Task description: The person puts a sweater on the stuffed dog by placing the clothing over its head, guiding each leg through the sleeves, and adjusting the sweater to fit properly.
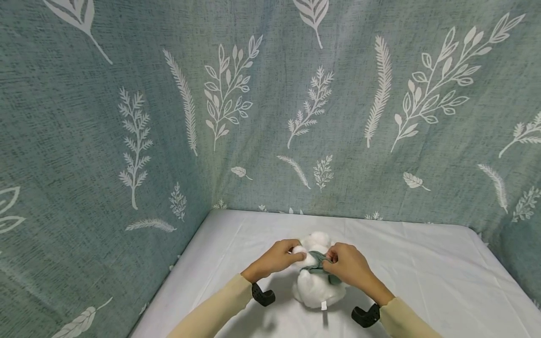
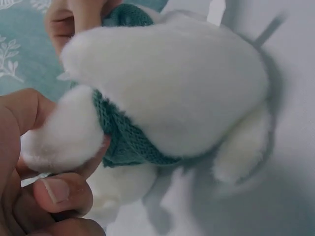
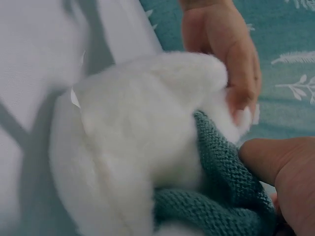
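A white plush toy (image 1: 318,290) with a small white tag at its lower end lies on the bed-like white surface. Green knitted fabric (image 1: 314,270), looking like a little garment, wraps its middle. My left hand (image 1: 276,256) grips one of the toy's stubby limbs (image 2: 69,132), thumb on one side and fingers curled on the other. At the knit's other side, my right hand (image 1: 350,266) pinches the bunched fabric (image 3: 221,162) between thumb and fingers. The right fingertips are partly hidden behind the cloth in the right wrist view.
The white-covered surface (image 1: 414,263) spreads around the toy. Blue-green curtains (image 1: 262,178) with white leaf prints hang along its back and left side. A black wrist device (image 1: 263,295) sits on my left wrist, and another black device (image 1: 366,316) on my right.
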`<state>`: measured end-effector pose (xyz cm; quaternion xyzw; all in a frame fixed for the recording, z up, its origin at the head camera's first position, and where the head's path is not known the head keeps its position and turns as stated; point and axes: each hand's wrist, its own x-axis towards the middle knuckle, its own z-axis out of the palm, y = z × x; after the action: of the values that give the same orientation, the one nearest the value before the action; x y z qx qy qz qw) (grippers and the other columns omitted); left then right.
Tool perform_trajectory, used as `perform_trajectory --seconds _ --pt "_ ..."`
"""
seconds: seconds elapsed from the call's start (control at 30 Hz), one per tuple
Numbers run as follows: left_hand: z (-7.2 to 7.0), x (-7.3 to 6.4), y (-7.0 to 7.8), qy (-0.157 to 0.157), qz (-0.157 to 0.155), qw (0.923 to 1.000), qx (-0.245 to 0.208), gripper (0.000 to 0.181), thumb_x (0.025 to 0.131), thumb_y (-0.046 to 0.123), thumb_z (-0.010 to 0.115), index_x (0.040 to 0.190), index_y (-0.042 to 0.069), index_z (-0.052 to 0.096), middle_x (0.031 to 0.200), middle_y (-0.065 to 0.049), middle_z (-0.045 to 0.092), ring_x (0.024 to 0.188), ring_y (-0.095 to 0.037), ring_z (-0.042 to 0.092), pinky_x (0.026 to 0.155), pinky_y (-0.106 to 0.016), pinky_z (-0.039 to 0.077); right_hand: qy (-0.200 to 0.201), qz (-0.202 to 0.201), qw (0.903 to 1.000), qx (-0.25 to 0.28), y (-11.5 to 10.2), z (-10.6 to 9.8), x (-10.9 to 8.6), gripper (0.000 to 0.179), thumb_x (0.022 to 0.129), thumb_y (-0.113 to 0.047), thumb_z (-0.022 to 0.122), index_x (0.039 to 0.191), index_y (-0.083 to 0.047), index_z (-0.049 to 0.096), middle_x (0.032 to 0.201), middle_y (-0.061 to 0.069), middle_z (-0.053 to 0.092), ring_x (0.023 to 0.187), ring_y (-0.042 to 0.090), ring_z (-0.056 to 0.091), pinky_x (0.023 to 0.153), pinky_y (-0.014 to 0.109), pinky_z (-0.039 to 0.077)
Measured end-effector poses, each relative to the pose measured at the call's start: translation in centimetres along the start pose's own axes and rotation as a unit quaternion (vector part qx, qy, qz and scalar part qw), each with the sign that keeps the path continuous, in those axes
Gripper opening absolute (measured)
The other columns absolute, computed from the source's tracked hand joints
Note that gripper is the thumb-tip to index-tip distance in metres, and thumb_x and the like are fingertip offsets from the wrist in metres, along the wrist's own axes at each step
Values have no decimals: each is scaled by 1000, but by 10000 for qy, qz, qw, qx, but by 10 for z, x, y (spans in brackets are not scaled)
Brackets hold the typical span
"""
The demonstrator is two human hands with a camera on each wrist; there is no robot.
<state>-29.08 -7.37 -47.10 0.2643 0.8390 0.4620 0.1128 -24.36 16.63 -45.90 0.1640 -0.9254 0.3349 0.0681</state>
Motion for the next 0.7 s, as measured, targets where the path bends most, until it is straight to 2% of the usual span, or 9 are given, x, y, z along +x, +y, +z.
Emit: perform_trajectory --seconds 0.2,0.3,0.43,0.57,0.63,0.7 --pt "2 -2 3 151 -246 9995 -156 18 101 30 66 94 13 61 85 1 56 74 -13 49 63 -31 41 59 -133 9999 -3 2 0 0 20 85 -11 74 70 -20 64 68 -6 51 57 9 44 56 26 38" --pt "2 -2 5 159 -341 9991 -198 15 100 31 66 104 17 65 96 0 60 83 -15 52 69 -34 44 48 -306 9995 -88 -1 3 1 19 87 -14 77 73 -21 66 70 -8 52 60 8 45 58 26 40" --pt "3 -1 5 108 -388 9991 -103 16 100 35 64 114 27 69 101 0 62 83 -18 52 70 -38 44 -61 -545 9983 -185 -6 5 2 16 92 -23 78 78 -23 71 73 -12 55 66 7 47 60 27 42" --pt "3 0 4 196 -340 9991 -128 17 101 39 65 111 26 70 104 2 65 86 -17 57 72 -40 48 -236 -877 9958 -119 -8 4 3 17 98 -34 72 84 -24 76 74 -19 61 67 1 51 64 27 46" --pt "3 0 2 288 -353 9988 -202 21 99 42 68 107 23 69 104 2 65 87 -16 60 74 -39 50 -327 -1031 9941 -58 -8 3 2 22 101 -35 68 83 -24 75 69 -20 58 62 -1 49 67 28 44" --pt "3 0 1 359 -402 9980 -324 26 97 42 71 104 18 67 98 -1 64 82 -17 58 71 -38 49 -436 -1083 9931 45 -7 1 2 29 103 -34 64 78 -23 73 60 -20 50 55 0 41 63 26 40"
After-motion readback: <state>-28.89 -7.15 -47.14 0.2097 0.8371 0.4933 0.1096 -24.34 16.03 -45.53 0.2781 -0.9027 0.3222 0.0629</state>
